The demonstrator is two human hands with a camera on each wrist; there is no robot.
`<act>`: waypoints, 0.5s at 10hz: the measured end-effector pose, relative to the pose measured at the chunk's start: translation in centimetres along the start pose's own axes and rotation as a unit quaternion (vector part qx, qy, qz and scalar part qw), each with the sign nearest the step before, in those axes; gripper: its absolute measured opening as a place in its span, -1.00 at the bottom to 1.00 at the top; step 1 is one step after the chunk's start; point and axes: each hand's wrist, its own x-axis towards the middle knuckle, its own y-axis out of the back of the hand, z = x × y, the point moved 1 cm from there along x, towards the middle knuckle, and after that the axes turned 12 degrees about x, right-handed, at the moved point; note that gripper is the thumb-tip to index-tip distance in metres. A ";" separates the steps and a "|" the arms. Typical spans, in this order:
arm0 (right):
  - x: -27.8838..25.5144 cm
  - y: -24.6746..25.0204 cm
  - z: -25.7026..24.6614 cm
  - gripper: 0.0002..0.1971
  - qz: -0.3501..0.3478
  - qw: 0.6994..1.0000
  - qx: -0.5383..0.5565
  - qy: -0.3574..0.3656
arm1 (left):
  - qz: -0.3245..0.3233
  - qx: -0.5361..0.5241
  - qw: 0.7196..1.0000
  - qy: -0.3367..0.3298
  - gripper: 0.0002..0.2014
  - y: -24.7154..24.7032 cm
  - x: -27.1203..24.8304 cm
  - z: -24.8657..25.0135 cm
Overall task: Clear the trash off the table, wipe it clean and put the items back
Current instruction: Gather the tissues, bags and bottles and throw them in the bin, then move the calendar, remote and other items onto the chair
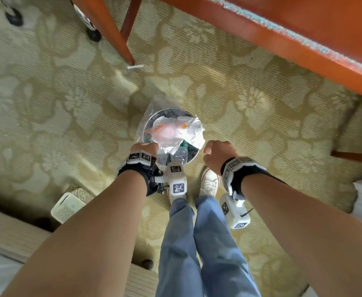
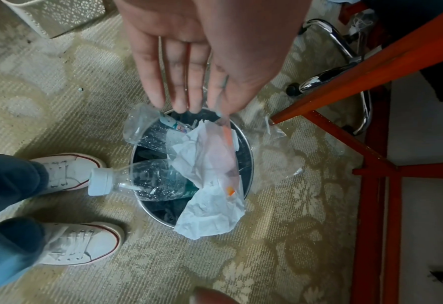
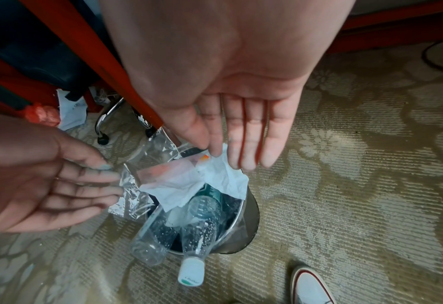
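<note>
Trash dropped into the bin on the floor, both hands spread above it.

The left hand (image 2: 202,51) and right hand (image 3: 231,102) hang over the small metal bin (image 2: 249,164) with fingers straight and palms down, holding nothing, which suggests the load has just been let go. The left fingertips seem to brush a clear plastic bag (image 3: 137,185) draped over the rim, probably to nudge it in. A crumpled white tissue (image 2: 210,205) lies on top, spilling over the edge, and two empty plastic bottles (image 3: 194,226) lean out because the bin is overfull. The bin stands on the carpet (image 1: 261,136), near the orange bench (image 1: 304,28), handy for clearing. Wiping is yet to come.
</note>
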 end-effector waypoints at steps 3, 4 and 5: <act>-8.4 7.1 -3.6 -0.76 0.045 0.998 -0.014 0.031 | -0.038 0.046 0.995 -0.083 -0.65 3.4 -10.1 4.5; -14.5 12.2 -5.5 -0.78 0.085 0.995 -0.008 0.048 | -0.017 0.119 0.985 -0.124 -0.66 5.1 -17.1 7.8; -22.0 18.5 -7.4 -0.80 0.146 0.987 0.030 0.059 | 0.021 0.369 0.892 -0.259 -0.69 7.0 -30.0 13.4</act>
